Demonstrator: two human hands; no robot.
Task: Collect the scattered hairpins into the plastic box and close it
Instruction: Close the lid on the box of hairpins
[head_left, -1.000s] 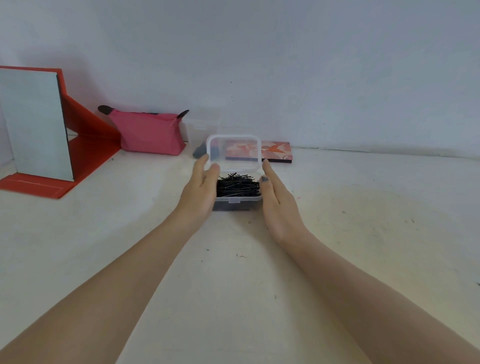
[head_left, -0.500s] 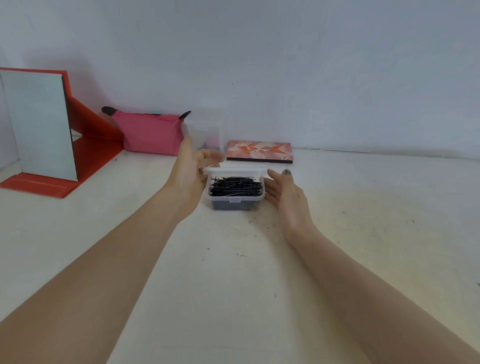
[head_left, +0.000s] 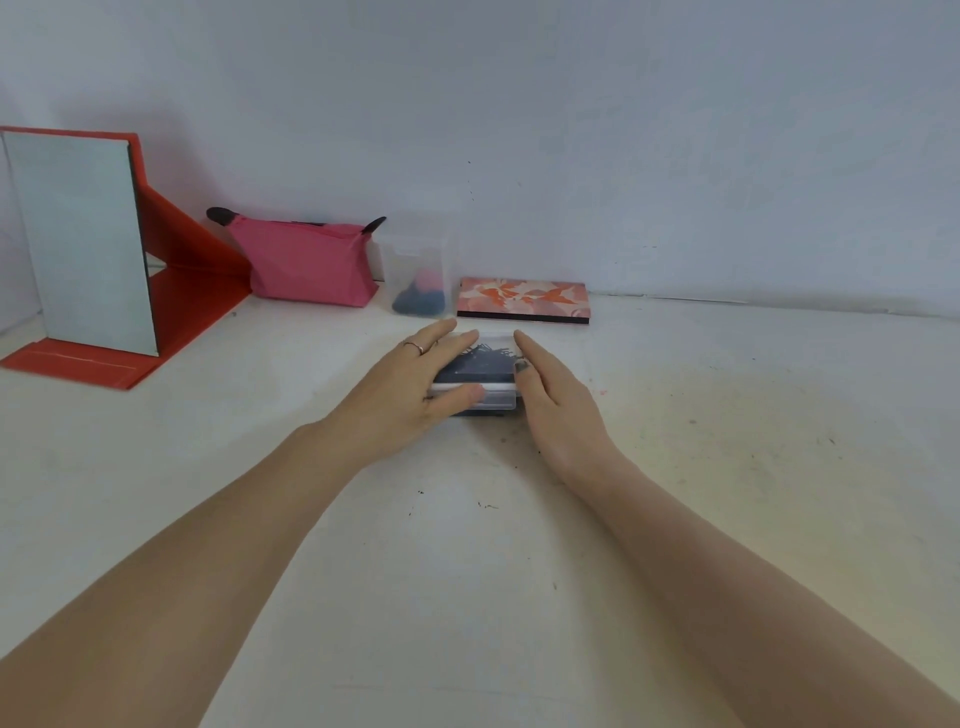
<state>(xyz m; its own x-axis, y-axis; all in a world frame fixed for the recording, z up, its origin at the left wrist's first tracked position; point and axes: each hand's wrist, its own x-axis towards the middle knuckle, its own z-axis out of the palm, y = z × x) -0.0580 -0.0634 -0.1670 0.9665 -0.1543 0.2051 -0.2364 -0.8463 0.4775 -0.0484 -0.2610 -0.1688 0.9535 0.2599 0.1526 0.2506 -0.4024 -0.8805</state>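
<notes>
We see a white table (head_left: 467, 597) running back to a pale wall (head_left: 571, 104), and on its far left stands a mirror (head_left: 78, 239) in a red stand (head_left: 192, 270). Beside that lies a pink pouch (head_left: 306, 265), then a clear tub (head_left: 418, 278) with dark and pink things inside, then a flat orange-patterned case (head_left: 522, 300). Nearer to us, in the middle of the table, sits the plastic box (head_left: 480, 382) with its clear lid down over the black hairpins (head_left: 488, 356). Our left hand (head_left: 410, 387) lies across the lid, fingers straight, thumb on the front edge. Our right hand (head_left: 558, 400) rests flat against the box's right side, fingers straight, gripping nothing. A thin ring (head_left: 414, 347) shows on one left finger.
</notes>
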